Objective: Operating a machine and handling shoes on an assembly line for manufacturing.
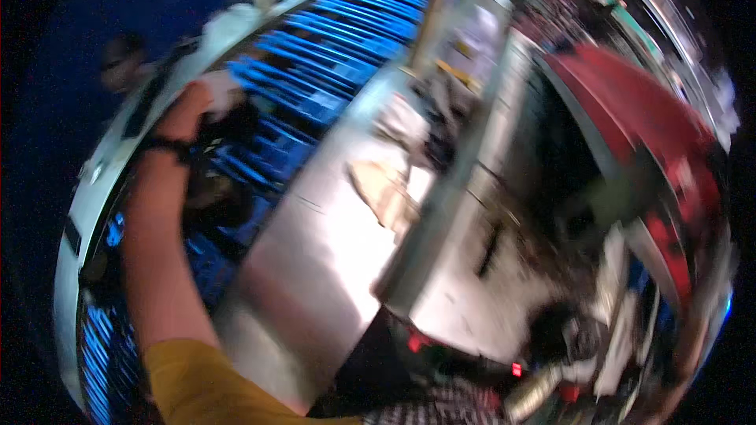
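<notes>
My left arm, in a yellow sleeve with a dark band at the wrist, stretches up and forward over a bed of blue-lit slats (339, 39). At its end my left hand (193, 104) is smeared by motion, so its fingers do not show clearly. A whitish blurred patch (224, 93) lies right against the hand; whether it is held I cannot make out. Dark shapes beneath the hand hide part of the slats. No right hand can be made out in this view.
Beside the slats runs a pale metal surface (303, 212) bearing a tan glove-like piece (382, 189) and dark crumpled cloth (445, 114). Rightward stand a metal ledge (429, 256) and a large red panel (630, 102). Another person (122, 63) appears beyond the far-left frame edge.
</notes>
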`<state>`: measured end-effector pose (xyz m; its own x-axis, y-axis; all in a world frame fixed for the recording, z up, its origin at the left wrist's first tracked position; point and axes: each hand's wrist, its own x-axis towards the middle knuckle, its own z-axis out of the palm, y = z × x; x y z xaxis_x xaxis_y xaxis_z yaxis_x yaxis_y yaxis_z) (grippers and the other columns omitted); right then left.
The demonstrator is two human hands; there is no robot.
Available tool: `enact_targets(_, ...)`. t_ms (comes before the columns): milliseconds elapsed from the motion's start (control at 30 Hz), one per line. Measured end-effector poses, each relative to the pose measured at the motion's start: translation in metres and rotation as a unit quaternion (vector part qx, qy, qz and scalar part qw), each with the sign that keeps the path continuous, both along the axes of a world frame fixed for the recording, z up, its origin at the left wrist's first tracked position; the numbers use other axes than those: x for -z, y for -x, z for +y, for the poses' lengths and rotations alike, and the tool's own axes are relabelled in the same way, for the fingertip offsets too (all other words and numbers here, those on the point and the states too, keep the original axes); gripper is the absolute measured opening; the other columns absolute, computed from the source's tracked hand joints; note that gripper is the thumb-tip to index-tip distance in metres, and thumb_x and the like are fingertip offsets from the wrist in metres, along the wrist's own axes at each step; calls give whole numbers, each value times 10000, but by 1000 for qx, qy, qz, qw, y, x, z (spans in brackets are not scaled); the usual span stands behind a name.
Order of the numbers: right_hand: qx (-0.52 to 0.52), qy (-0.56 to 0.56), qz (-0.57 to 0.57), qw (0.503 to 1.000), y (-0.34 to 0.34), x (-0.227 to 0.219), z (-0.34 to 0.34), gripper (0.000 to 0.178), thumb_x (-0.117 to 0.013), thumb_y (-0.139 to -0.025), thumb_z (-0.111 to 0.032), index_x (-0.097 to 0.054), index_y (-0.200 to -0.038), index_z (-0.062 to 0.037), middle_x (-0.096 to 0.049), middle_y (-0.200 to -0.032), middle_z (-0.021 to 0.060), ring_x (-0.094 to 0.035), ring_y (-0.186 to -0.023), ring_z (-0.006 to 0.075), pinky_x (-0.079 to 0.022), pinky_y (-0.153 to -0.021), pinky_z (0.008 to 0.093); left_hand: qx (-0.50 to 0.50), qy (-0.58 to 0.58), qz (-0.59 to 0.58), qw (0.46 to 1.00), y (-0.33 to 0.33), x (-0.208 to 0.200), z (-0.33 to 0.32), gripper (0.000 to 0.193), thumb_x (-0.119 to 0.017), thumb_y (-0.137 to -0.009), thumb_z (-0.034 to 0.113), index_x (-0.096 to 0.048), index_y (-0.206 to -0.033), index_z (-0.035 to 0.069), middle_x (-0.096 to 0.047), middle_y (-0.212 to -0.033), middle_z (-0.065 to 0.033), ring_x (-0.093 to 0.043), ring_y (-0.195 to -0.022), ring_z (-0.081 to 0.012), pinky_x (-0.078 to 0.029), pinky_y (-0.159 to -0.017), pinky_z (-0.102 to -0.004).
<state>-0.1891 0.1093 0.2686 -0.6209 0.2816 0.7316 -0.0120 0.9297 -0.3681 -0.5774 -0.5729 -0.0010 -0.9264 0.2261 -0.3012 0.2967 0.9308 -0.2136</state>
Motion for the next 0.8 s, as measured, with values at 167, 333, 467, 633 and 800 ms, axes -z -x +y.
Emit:
enact_targets(167, -109, -198, -49, 973, 7, -21, -4, 322, -614, -995, -122, -644, -1291, 2, -672, -1149, 34, -584, -1070, 114, -447, -982, 259, 40, 20, 4, 999, -95, -21, 36, 558, -665, -741, 45, -697, -1282, 178, -622, -1269, -189, -630, -1159, -397, -526, -991, -476)
enact_targets(333, -190, -115, -114, 968, 10, -23, -14, 301, -630, -987, -144, -638, -1237, 24, -641, -1030, 28, -565, -980, 99, -455, -921, 256, 82, 36, 123, 988, -172, -72, 114, 492, -583, -806, 60, -680, -1283, 130, -660, -1190, -187, -604, -1181, -403, -465, -1046, -459)
enact_targets(467, -231, -186, -10, 955, 6, -9, -19, 240, -720, -905, -213, -708, -1033, -10, -704, -846, 177, -703, -752, 256, -539, -729, 342, 175, -396, 20, 901, -292, -136, 209, 254, -589, -821, 99, -732, -1022, 36, -716, -1010, -159, -685, -992, -344, -545, -876, -416)
enact_targets(633, -237, -244, -51, 939, -11, 32, -28, 149, -714, -862, -195, -664, -869, -55, -636, -691, 164, -660, -700, 360, -514, -721, 439, 206, -374, -45, 903, -440, -174, 316, 247, -712, -879, 281, -708, -1056, 109, -710, -947, -121, -697, -895, -333, -564, -785, -411)
enact_targets(800, -249, -244, -177, 921, -24, 76, -34, 142, -656, -909, -196, -636, -965, -67, -650, -720, 157, -656, -798, 377, -433, -1035, 473, 187, -379, -79, 903, -456, -147, 350, 299, -630, -955, 390, -647, -915, 93, -651, -857, -133, -668, -844, -354, -532, -725, -445)
